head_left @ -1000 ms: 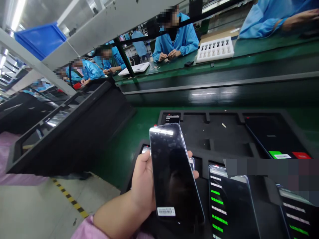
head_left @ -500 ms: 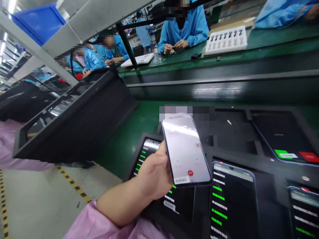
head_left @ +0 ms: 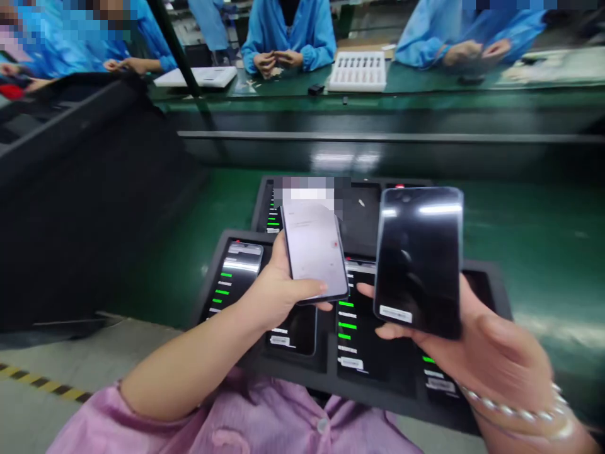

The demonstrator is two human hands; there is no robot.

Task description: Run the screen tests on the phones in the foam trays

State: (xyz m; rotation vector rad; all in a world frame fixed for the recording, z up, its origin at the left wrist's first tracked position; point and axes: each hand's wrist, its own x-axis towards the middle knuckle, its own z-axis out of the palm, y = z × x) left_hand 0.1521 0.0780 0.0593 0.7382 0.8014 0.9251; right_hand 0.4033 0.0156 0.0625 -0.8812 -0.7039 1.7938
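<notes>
My left hand (head_left: 278,287) is wrapped round a smartphone with a lit, pale screen (head_left: 314,249), its thumb lying on the lower part of the glass. In my right hand (head_left: 491,334) is a second smartphone with a dark screen (head_left: 418,258) and a white label near its bottom edge. Both phones are held above a black foam tray (head_left: 326,356). In the tray lie several phones, such as one with green and white text lines (head_left: 236,271) at the left. The right hand's fingers are partly hidden behind its phone.
A tall black bin (head_left: 89,208) stands at the left on the green table (head_left: 548,246). Behind a raised ledge, several co-workers in blue work at a bench, with a white tray of small parts (head_left: 358,71) on it. Striped floor tape (head_left: 45,384) runs at lower left.
The view has swung to the right and levelled. My right hand has come into view holding the dark phone. My left thumb now lies on the lit phone's screen, whose display has changed.
</notes>
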